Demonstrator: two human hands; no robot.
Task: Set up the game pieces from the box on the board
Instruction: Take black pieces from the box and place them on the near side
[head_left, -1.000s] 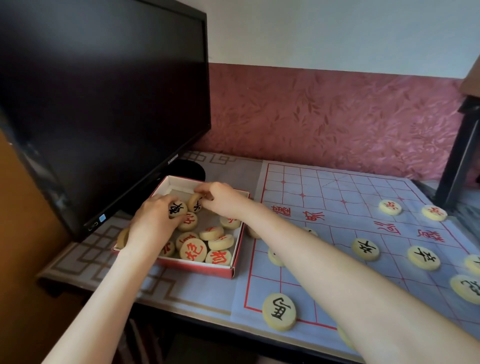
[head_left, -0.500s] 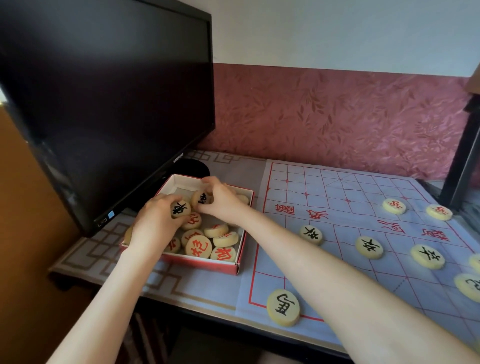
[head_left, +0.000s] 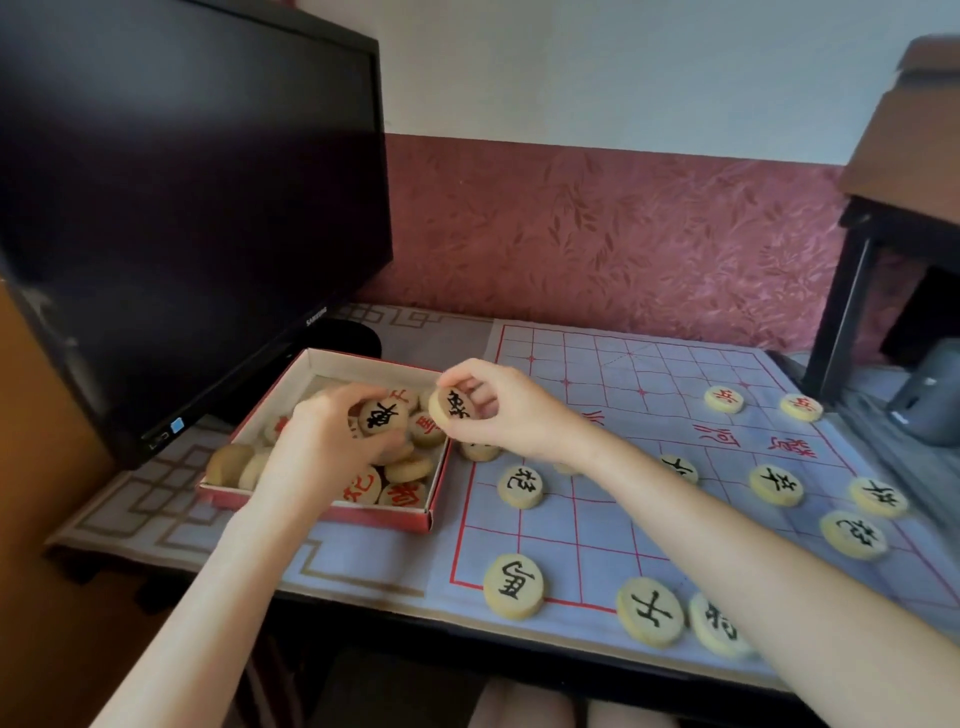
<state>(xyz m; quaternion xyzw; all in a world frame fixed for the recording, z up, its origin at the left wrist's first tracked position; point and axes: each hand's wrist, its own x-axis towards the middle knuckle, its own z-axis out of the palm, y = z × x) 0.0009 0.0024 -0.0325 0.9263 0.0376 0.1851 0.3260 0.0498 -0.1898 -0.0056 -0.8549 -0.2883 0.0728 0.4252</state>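
Note:
A red-edged cardboard box (head_left: 332, 514) sits left of the board and holds several round wooden pieces with red characters. My left hand (head_left: 322, 447) grips a black-marked piece (head_left: 383, 417) just above the box. Over the box's right rim, my right hand (head_left: 498, 405) pinches a second black-marked piece (head_left: 451, 407). The pale cloth board (head_left: 613, 525) with its red grid carries several black-marked pieces near me, such as one at the near-left corner (head_left: 514, 585), and two red-marked pieces (head_left: 723, 399) farther right.
A large black monitor (head_left: 171, 208) looms over the box at left, its round base (head_left: 343, 335) just behind the box. A dark stand leg (head_left: 836, 312) and a grey object (head_left: 930, 400) stand beyond the board's right end. The table's front edge runs close below the pieces.
Both hands have lifted out of the box, each with a black-marked piece. My right hand has moved right to the box's right rim. The camera view has shifted slightly left and closer.

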